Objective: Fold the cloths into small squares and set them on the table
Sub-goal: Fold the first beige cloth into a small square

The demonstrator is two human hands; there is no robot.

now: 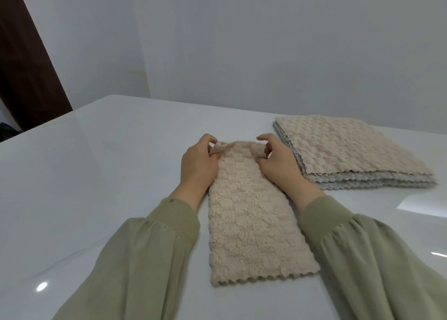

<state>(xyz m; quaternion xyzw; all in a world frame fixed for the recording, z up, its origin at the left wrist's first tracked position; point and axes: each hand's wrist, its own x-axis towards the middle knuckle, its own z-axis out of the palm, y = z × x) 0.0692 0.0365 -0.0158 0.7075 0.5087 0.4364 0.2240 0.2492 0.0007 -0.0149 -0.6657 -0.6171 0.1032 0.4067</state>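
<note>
A beige fluffy cloth [251,227] lies on the white table [96,174] as a long strip, folded in half lengthwise, running away from me. Its near scalloped edge rests flat. My left hand [198,164] pinches the far left corner and lifts it slightly. My right hand [275,160] pinches the far right corner, fingers curled round the raised edge. Both sleeves are olive green.
A stack of several unfolded beige and grey cloths [348,150] lies flat to the right, close beside my right hand. A white wall stands behind the table's far edge. A dark brown door [26,65] shows at the far left.
</note>
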